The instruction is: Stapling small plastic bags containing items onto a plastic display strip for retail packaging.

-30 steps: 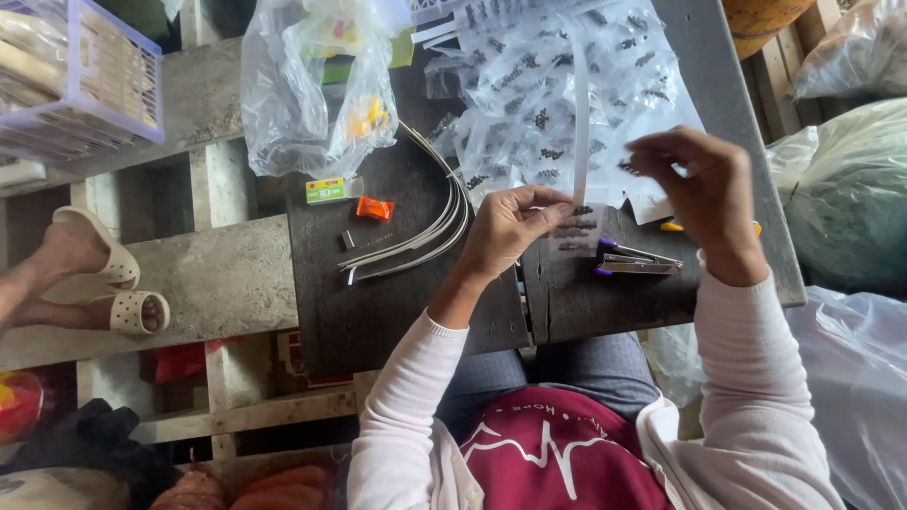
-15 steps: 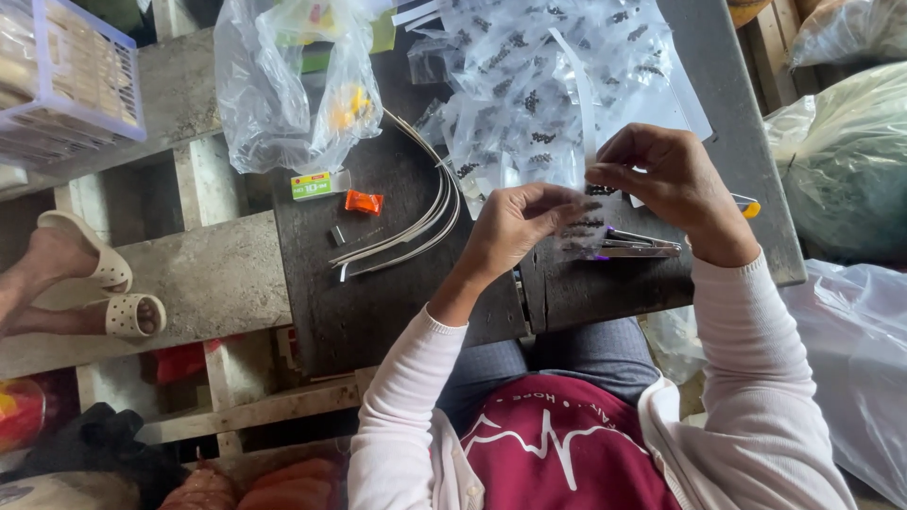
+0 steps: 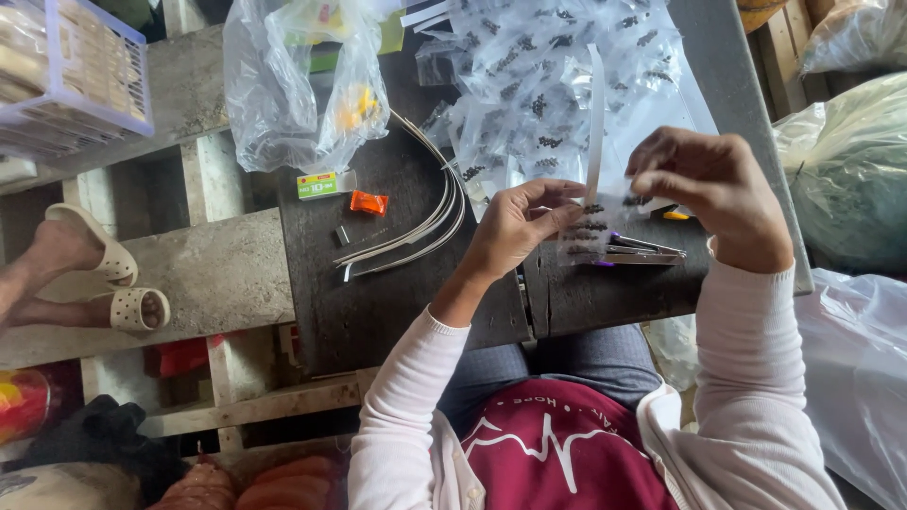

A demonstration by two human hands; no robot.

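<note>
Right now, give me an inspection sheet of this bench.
Surface: dark wooden board, worn.
Job's things: small clear packet of dark bits with white strip, held over the board.
Clutter: heap of clear packets, curved pale strips, orange piece, plastic bag, tool with purple grip.
Hands: left hand and right hand both pinch the packet.
Cables: nothing seen.
Surroundings: lavender basket, sandalled feet, sacks.

A dark worn wooden board (image 3: 397, 312) carries everything: curved pale strips (image 3: 416, 236) at its middle, a small orange packet (image 3: 368, 202) and a green-labelled box (image 3: 321, 184) to their left, clear plastic bags (image 3: 293, 94) (crumpled) far left, small packets of dark beads (image 3: 539, 94) far right.
</note>
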